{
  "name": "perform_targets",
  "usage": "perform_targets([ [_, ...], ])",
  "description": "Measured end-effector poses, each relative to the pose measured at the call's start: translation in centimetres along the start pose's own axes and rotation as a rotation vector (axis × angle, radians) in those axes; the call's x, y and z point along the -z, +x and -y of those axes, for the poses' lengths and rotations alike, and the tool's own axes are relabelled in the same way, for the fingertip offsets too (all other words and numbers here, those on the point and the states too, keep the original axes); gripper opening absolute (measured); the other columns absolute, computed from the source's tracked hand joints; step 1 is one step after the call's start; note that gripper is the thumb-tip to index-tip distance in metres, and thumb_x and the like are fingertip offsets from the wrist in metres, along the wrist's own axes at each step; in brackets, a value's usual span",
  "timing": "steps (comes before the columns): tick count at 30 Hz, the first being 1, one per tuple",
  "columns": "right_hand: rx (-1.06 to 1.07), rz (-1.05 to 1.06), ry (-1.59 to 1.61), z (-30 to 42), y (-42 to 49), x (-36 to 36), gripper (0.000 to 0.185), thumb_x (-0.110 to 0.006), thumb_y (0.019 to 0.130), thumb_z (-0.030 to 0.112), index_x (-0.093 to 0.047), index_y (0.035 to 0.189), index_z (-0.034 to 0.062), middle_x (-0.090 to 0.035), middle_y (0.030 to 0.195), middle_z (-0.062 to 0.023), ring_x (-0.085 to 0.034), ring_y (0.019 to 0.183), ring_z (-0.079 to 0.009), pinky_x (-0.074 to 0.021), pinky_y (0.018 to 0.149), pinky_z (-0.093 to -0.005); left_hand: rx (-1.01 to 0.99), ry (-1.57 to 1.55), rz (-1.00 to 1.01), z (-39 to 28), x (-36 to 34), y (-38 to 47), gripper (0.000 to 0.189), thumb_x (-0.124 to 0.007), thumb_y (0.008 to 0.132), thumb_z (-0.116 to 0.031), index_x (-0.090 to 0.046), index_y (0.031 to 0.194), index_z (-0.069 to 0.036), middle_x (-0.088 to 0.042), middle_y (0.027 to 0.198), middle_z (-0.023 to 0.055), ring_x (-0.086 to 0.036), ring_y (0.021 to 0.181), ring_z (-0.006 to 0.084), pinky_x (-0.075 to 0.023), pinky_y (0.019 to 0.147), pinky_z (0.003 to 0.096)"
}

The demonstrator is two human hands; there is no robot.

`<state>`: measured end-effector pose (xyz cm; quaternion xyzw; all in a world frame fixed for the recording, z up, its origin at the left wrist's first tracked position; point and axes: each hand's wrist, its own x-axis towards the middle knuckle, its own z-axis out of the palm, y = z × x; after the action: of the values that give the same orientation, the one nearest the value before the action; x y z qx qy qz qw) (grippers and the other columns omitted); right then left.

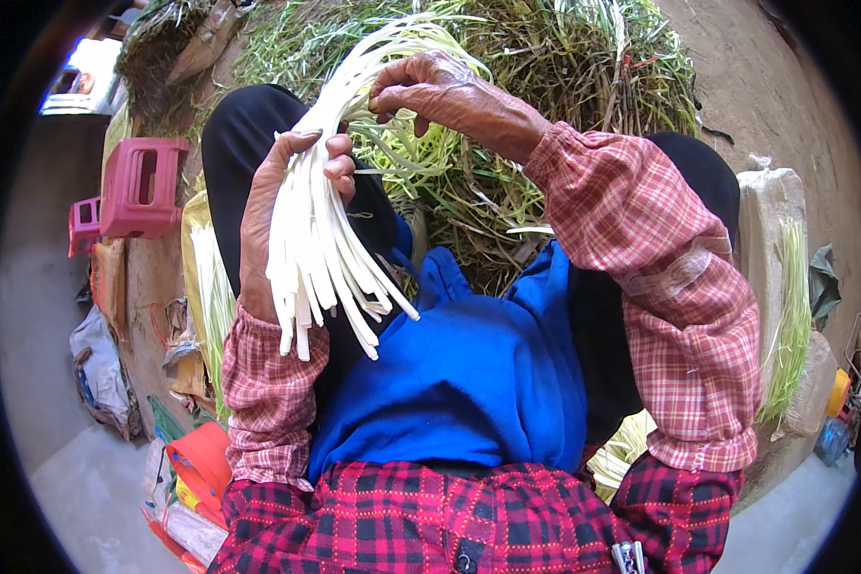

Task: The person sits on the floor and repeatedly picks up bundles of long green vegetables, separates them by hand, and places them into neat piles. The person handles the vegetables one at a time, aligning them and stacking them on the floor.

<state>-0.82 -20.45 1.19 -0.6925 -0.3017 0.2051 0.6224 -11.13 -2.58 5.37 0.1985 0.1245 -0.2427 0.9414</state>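
Observation:
A thick bunch of long pale stalks, white at the cut ends and yellow-green toward the top, is gripped by my left hand, thumb in front and fingers wrapped round the far side. The cut ends fan out over my knee and blue apron; the upper part bends over to the right. My right hand is at that bent part, its thumb and index finger close together; whether a stalk lies between them cannot be told. Below it, loose yellow-green strands hang over a heap of greens.
A large heap of leafy and withered stems covers the ground ahead. Further pale stalks lie at the left and on a wrapped block at the right. Pink plastic stools and a red container stand at the left.

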Motion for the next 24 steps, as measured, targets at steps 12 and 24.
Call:
perform_targets([
  [12, -0.049, 0.021, 0.128, -0.2, -0.7, -1.0, 0.016, -0.047, 0.087, 0.015, -0.058, 0.087, 0.0024, -0.060, 0.061, -0.0026, -0.059, 0.055, -0.0086, -0.0422, 0.047, -0.0207, 0.071, -0.280, 0.120, -0.6, 0.9, 0.5, 0.026, -0.046, 0.088, -0.012, -0.040, 0.105, 0.006, -0.044, 0.076, 0.0072, -0.046, 0.062, 0.0135, -0.0448, 0.060, 0.0275],
  [24, 0.094, -0.086, 0.195, -0.9, -0.6, -1.8, 0.027, -0.038, 0.082, 0.004, -0.063, 0.091, -0.0043, -0.059, 0.061, -0.0096, -0.058, 0.052, -0.0127, -0.0477, 0.050, -0.0246, 0.003, -0.285, 0.181, 0.2, 1.1, 1.1, 0.040, -0.046, 0.085, -0.010, -0.033, 0.117, 0.012, -0.040, 0.072, 0.0054, -0.043, 0.052, 0.0116, -0.0405, 0.049, 0.0256],
])
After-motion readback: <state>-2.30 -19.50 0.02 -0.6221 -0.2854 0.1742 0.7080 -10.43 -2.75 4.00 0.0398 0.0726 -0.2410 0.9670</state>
